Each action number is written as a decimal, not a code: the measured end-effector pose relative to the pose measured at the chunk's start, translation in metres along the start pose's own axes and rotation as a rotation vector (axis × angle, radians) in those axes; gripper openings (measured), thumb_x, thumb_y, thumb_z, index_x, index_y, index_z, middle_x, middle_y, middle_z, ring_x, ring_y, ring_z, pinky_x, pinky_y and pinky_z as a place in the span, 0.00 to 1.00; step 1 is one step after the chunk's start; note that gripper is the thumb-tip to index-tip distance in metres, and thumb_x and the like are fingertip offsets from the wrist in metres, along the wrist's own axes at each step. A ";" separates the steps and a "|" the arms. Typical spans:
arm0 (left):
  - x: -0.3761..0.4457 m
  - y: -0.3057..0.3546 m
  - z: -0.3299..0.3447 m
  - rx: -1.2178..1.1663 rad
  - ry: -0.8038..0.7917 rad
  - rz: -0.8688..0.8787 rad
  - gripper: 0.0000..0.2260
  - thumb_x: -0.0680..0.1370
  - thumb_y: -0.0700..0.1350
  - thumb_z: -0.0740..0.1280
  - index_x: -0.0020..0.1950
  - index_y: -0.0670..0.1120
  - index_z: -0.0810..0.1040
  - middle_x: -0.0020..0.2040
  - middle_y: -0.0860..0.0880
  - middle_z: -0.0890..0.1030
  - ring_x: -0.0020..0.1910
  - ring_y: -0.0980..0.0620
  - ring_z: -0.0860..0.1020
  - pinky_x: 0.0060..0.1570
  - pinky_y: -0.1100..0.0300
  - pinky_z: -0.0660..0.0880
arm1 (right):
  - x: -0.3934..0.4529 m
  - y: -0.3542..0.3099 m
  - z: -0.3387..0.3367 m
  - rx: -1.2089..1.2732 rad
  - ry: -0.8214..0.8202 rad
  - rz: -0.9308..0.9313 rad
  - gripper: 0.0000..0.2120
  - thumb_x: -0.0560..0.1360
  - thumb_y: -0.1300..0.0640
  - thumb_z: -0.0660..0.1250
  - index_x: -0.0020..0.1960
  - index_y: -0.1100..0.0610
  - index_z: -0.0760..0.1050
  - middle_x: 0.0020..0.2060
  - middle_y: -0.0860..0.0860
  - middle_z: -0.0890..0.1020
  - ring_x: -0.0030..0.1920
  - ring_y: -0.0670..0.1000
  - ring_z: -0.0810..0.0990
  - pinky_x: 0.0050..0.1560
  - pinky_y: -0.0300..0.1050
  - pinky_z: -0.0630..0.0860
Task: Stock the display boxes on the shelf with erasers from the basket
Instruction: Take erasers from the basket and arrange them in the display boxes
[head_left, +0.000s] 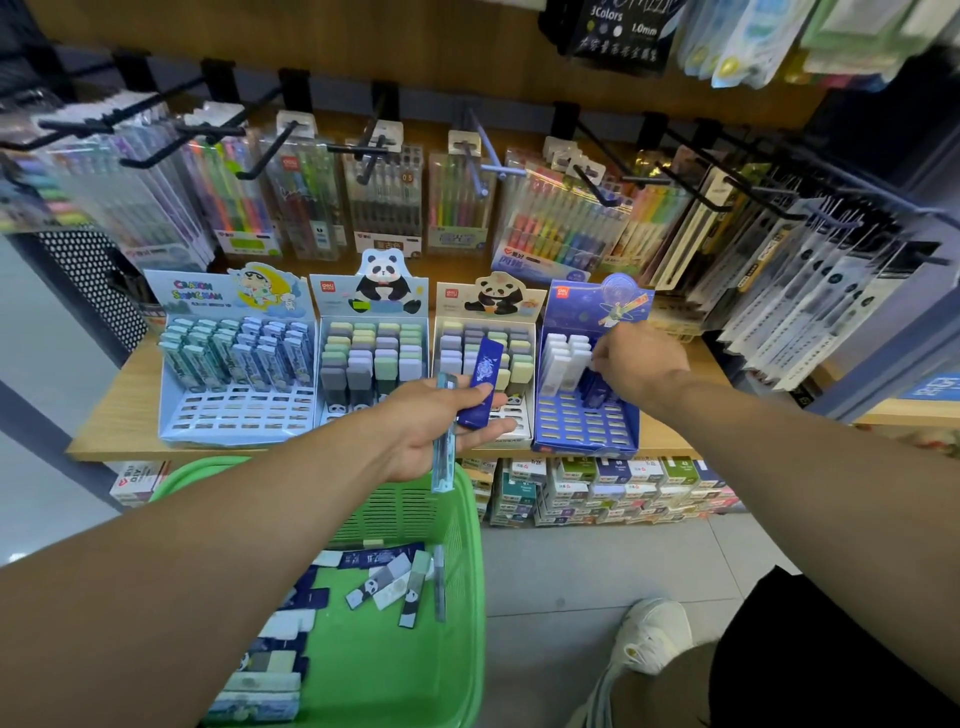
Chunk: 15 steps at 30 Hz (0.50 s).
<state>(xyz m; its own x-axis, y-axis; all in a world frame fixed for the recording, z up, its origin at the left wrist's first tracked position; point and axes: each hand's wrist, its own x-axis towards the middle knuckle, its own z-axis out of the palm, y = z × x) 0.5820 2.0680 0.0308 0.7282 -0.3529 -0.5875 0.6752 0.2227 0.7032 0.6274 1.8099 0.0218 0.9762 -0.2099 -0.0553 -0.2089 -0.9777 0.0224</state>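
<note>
My left hand (436, 421) holds a dark blue eraser (482, 382) and a pale blue one (444, 447) in front of the shelf. My right hand (636, 364) reaches into the dark blue display box (584, 421) and pinches a dark blue eraser (597, 392) among its slots, beside upright white erasers (563, 361). A green basket (415, 597) below holds several loose erasers (384, 584). On the shelf stand a light blue cartoon box (234, 364) and two panda boxes (371, 358) (485, 358) with erasers.
Pen packs (384, 197) hang on black hooks (270, 150) above the wooden shelf (119, 410). Small boxed stock (608, 488) is stacked under the shelf. My white shoe (652, 634) stands on the grey tiled floor right of the basket.
</note>
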 end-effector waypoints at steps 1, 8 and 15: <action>0.000 0.000 0.000 0.004 -0.003 0.003 0.12 0.79 0.36 0.66 0.63 0.37 0.73 0.52 0.39 0.85 0.48 0.39 0.84 0.44 0.50 0.83 | -0.005 -0.008 -0.006 0.168 -0.027 -0.013 0.10 0.81 0.50 0.68 0.45 0.54 0.82 0.39 0.52 0.83 0.38 0.53 0.80 0.33 0.42 0.72; 0.003 -0.004 0.004 0.028 -0.029 0.015 0.17 0.78 0.38 0.69 0.65 0.34 0.73 0.50 0.38 0.85 0.48 0.39 0.84 0.41 0.53 0.83 | -0.054 -0.071 -0.027 1.152 -0.652 -0.033 0.11 0.79 0.51 0.70 0.50 0.60 0.78 0.44 0.54 0.86 0.44 0.50 0.84 0.50 0.50 0.83; 0.004 -0.004 0.003 -0.034 0.050 -0.068 0.11 0.83 0.35 0.58 0.64 0.35 0.70 0.55 0.33 0.81 0.49 0.35 0.83 0.41 0.49 0.83 | -0.037 -0.054 -0.037 1.386 -0.533 0.137 0.06 0.84 0.58 0.63 0.49 0.58 0.73 0.40 0.57 0.83 0.38 0.55 0.85 0.44 0.51 0.84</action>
<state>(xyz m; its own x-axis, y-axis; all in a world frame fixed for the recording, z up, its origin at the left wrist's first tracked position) 0.5820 2.0629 0.0269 0.6847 -0.3231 -0.6533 0.7265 0.2308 0.6472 0.6048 1.8706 0.0595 0.8730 0.0217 -0.4872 -0.4816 -0.1186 -0.8683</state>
